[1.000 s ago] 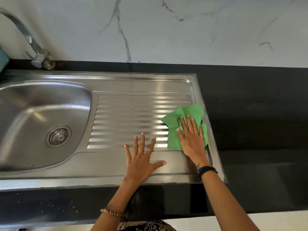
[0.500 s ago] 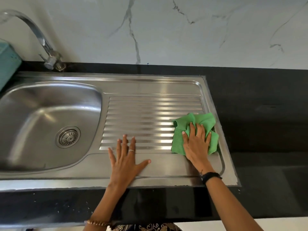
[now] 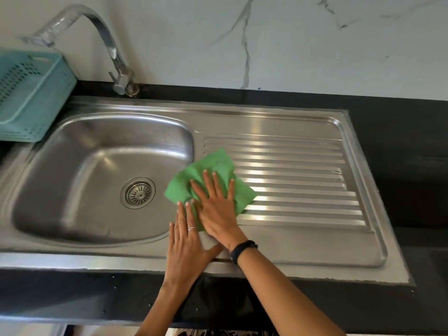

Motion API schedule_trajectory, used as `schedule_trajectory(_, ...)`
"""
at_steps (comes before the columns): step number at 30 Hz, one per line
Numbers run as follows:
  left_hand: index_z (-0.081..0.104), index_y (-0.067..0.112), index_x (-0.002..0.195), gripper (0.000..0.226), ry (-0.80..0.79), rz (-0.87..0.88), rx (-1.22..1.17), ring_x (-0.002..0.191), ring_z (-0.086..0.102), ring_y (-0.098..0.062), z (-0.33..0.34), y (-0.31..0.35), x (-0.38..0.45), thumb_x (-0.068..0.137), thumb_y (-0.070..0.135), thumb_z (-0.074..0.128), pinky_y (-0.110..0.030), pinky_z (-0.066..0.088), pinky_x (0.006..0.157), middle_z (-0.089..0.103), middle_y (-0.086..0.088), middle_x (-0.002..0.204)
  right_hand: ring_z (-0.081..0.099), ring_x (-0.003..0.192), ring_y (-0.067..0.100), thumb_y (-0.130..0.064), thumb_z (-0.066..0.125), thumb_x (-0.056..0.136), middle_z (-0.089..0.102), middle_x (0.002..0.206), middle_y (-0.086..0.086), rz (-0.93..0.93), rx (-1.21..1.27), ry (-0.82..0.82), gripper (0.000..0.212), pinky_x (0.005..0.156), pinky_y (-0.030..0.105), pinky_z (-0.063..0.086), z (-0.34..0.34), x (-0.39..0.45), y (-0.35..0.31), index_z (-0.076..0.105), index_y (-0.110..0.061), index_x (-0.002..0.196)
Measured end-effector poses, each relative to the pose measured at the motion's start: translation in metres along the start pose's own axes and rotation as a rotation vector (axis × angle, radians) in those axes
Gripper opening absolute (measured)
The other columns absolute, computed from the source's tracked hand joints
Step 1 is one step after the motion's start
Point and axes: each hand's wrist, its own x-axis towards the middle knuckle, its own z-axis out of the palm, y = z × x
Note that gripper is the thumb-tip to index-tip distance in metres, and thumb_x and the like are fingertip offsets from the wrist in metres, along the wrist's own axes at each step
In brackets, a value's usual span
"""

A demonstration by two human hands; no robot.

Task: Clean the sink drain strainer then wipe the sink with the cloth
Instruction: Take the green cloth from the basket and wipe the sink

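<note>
- Right hand [image 3: 217,207] lies palm-down on the green cloth [image 3: 208,178], fingers straight and fanned apart, pressing it flat rather than gripping it.
- The right forearm comes in from the lower right, a dark band [image 3: 242,249] on the wrist.
- The cloth sits on the steel sink [image 3: 291,122] at the left end of the ribbed drainboard [image 3: 298,180], its left corner at the edge of the basin.
- Left hand [image 3: 188,246] is flat on the sink's front rim, fingers straight and close together, holding nothing; a ring [image 3: 191,228] shows on one finger.
- Left fingertips reach the cloth's lower edge, just beside the right hand.
- The drain strainer [image 3: 138,193] sits in the basin floor, left of the cloth and apart from both hands.
- Behind: a curved tap [image 3: 114,54] and a teal basket [image 3: 31,93] at far left.
</note>
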Motion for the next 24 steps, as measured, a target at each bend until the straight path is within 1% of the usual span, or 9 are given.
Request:
schedule_trajectory(3, -0.018, 0.017, 0.141, 0.123, 0.01, 0.015, -0.009, 0.141, -0.014, -0.017, -0.003, -0.003, -0.002, 0.058, 0.07, 0.056, -0.036, 0.0, 0.117, -0.02, -0.003, 0.149, -0.005, 0.147, 0.023, -0.049, 0.024, 0.096, 0.002, 0.16, 0.002, -0.164, -0.075, -0.049, 0.057, 0.113, 0.056, -0.015, 0.006, -0.005, -0.015, 0.014, -0.028, 0.148)
schedule_trajectory(6, -0.016, 0.016, 0.141, 0.122, 0.006, 0.011, 0.023, 0.141, -0.016, -0.019, -0.001, -0.003, -0.003, 0.06, 0.072, 0.056, -0.037, -0.006, 0.115, -0.02, -0.003, 0.149, 0.002, 0.147, 0.017, -0.047, 0.015, 0.094, 0.007, 0.16, -0.002, -0.177, -0.037, -0.017, 0.058, 0.115, 0.048, -0.014, 0.002, -0.02, 0.003, 0.013, -0.028, 0.149)
schedule_trajectory(9, -0.019, 0.019, 0.138, 0.118, -0.025, 0.035, 0.053, 0.138, -0.02, -0.019, 0.008, 0.015, -0.003, 0.06, 0.077, 0.047, -0.039, -0.012, 0.113, -0.023, -0.002, 0.147, 0.009, 0.146, 0.013, -0.048, 0.013, 0.095, 0.014, 0.158, -0.006, -0.061, 0.013, 0.033, 0.057, 0.118, 0.043, -0.008, -0.005, -0.044, 0.04, 0.016, -0.03, 0.149)
schedule_trajectory(12, -0.031, 0.023, 0.134, 0.117, -0.081, 0.092, 0.117, 0.133, -0.035, -0.019, 0.022, 0.044, -0.002, 0.063, 0.08, 0.043, -0.04, -0.021, 0.111, -0.038, 0.0, 0.143, 0.011, 0.145, 0.011, -0.047, 0.017, 0.097, 0.02, 0.157, -0.007, 0.083, -0.007, 0.058, 0.054, 0.117, 0.039, -0.01, -0.015, -0.075, 0.094, 0.014, -0.031, 0.148)
schedule_trajectory(15, -0.034, 0.03, 0.132, 0.109, -0.151, 0.175, 0.16, 0.131, -0.037, -0.022, 0.042, 0.079, -0.005, 0.07, 0.077, 0.043, -0.044, -0.02, 0.11, -0.043, -0.001, 0.141, 0.012, 0.145, 0.012, -0.044, 0.021, 0.099, 0.021, 0.156, -0.003, 0.247, -0.023, 0.084, 0.051, 0.116, 0.041, -0.01, -0.028, -0.112, 0.164, 0.014, -0.031, 0.148)
schedule_trajectory(17, -0.031, 0.036, 0.132, 0.099, -0.192, 0.23, 0.196, 0.131, -0.035, -0.022, 0.056, 0.097, -0.008, 0.073, 0.076, 0.037, -0.047, -0.018, 0.111, -0.04, 0.001, 0.142, 0.011, 0.145, 0.013, -0.041, 0.023, 0.099, 0.018, 0.156, -0.002, 0.322, -0.008, 0.091, 0.051, 0.117, 0.043, -0.007, -0.037, -0.131, 0.203, 0.014, -0.032, 0.148)
schedule_trajectory(19, -0.027, 0.039, 0.132, 0.087, -0.222, 0.257, 0.241, 0.131, -0.033, -0.022, 0.066, 0.105, -0.011, 0.077, 0.075, 0.03, -0.049, -0.017, 0.111, -0.037, 0.001, 0.143, 0.005, 0.146, 0.014, -0.04, 0.023, 0.1, 0.009, 0.158, -0.004, 0.386, 0.039, 0.09, 0.051, 0.117, 0.044, -0.007, -0.046, -0.142, 0.23, 0.011, -0.032, 0.148)
schedule_trajectory(21, -0.024, 0.04, 0.133, 0.083, -0.237, 0.247, 0.274, 0.132, -0.032, -0.022, 0.071, 0.104, -0.009, 0.078, 0.074, 0.028, -0.05, -0.017, 0.111, -0.034, 0.002, 0.145, -0.003, 0.146, 0.015, -0.039, 0.021, 0.1, 0.0, 0.16, -0.003, 0.437, 0.084, 0.078, 0.052, 0.118, 0.043, -0.009, -0.048, -0.145, 0.238, 0.004, -0.031, 0.149)
schedule_trajectory(24, -0.024, 0.04, 0.133, 0.081, -0.226, 0.244, 0.299, 0.136, -0.027, -0.021, 0.073, 0.101, -0.009, 0.078, 0.075, 0.027, -0.047, -0.019, 0.109, -0.027, 0.003, 0.15, -0.012, 0.145, 0.017, -0.043, 0.015, 0.099, -0.012, 0.159, 0.0, 0.512, 0.084, 0.075, 0.055, 0.114, 0.043, -0.015, -0.038, -0.163, 0.226, -0.013, -0.033, 0.145)
